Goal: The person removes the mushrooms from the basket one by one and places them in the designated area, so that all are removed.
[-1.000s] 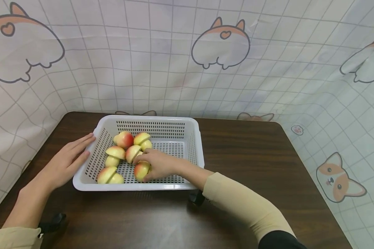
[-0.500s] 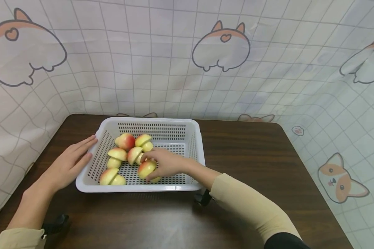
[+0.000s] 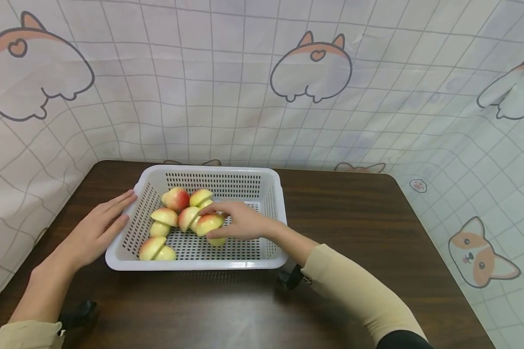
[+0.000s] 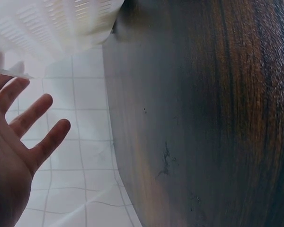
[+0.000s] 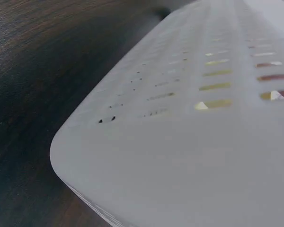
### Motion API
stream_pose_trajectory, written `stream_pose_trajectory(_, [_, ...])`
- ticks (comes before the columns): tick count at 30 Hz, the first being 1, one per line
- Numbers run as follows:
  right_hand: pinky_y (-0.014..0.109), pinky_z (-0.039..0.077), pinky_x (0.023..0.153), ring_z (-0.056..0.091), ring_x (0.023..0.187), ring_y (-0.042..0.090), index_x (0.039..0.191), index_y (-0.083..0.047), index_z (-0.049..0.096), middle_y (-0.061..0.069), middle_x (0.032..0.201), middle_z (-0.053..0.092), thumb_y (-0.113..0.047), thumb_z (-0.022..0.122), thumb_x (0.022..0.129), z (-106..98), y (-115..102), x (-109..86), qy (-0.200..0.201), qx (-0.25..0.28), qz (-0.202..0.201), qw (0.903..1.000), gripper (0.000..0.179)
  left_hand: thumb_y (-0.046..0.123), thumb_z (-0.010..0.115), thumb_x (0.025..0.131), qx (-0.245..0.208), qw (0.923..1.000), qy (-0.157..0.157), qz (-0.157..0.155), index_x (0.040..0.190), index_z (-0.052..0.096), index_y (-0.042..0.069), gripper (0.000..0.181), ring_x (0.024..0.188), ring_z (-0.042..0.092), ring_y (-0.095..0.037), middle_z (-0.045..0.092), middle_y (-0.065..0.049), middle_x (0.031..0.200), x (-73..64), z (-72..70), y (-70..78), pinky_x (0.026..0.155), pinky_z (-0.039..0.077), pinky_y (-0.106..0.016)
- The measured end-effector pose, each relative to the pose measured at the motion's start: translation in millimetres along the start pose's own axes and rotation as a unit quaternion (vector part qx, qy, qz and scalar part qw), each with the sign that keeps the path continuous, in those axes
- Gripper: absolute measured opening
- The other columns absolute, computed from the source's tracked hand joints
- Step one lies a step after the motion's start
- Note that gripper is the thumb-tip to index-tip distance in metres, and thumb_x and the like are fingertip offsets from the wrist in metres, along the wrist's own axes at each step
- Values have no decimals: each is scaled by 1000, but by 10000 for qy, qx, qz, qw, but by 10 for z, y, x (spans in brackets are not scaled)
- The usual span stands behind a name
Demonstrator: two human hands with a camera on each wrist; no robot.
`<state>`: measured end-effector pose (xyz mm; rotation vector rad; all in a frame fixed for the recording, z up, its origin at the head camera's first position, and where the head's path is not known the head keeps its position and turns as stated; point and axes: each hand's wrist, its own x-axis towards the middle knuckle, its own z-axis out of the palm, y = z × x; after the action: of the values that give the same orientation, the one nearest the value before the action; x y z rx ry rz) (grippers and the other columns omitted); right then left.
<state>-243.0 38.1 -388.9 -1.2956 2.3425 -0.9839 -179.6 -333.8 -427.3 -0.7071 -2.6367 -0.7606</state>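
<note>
A white perforated plastic basket [image 3: 244, 264] holds several mushroom-shaped apple pieces, each with a red-yellow cap over a pale stem. Inside it, my right hand [image 3: 241, 221] grips one mushroom-shaped apple [image 3: 209, 224] between thumb and fingers, its pale stem showing below the thumb. Another mushroom-shaped apple [image 3: 188, 218] lies close beside the held one, to its left. My left hand [image 3: 97, 231] lies with straight fingers against the basket's left rim; in the left wrist view its fingers [image 4: 52, 139] spread below the basket wall. Only the basket's underside and side fill the right wrist view, without the hand.
More mushroom-shaped apples sit on the basket's left side, one redder apple [image 3: 176, 198] at the back and one apple [image 3: 157, 249] at the front left. The basket stands on a dark wooden table [image 3: 345, 232]. A patterned cloth [image 3: 227, 87] hangs behind and at both sides.
My right hand has moved right and toward the back of the basket with the apple in its grip, tilting the stem into view. My left hand stays at the rim.
</note>
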Motion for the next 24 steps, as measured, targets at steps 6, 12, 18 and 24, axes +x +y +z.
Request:
stream_pose_trajectory(6, [29,49,92,61,119,18,137,-18,63,-5,134,63,-32,78,92,-76,-4,-62,136,512,446,9976,50,12,56,104,16,10000,25,57,153,47,3,50,138,40,-46,41,-15,160,10,-7,11,117,15,-26])
stream_pose_trajectory(12, [35,50,93,61,117,20,136,-18,63,-3,136,61,-28,82,88,-123,0,-113,299,844,536,9945,52,13,55,105,14,10000,-36,9,153,47,3,50,138,40,-47,40,-15,160,20,-10,20,118,16,-30])
stream_pose_trajectory(18, [36,50,94,62,113,22,134,-17,64,-2,135,62,-19,82,88,-150,17,-150,484,1014,449,9927,50,13,54,105,9,9999,-88,-72,154,46,3,50,138,40,-48,39,-16,161,6,-1,23,119,17,-32])
stream_pose_trajectory(24, [38,47,99,60,116,21,134,-13,65,-1,134,62,-15,83,88,-201,4,-195,605,1128,222,9915,50,12,54,105,19,10000,-50,-46,154,46,3,50,138,40,-47,39,-16,160,-9,2,28,117,15,-26])
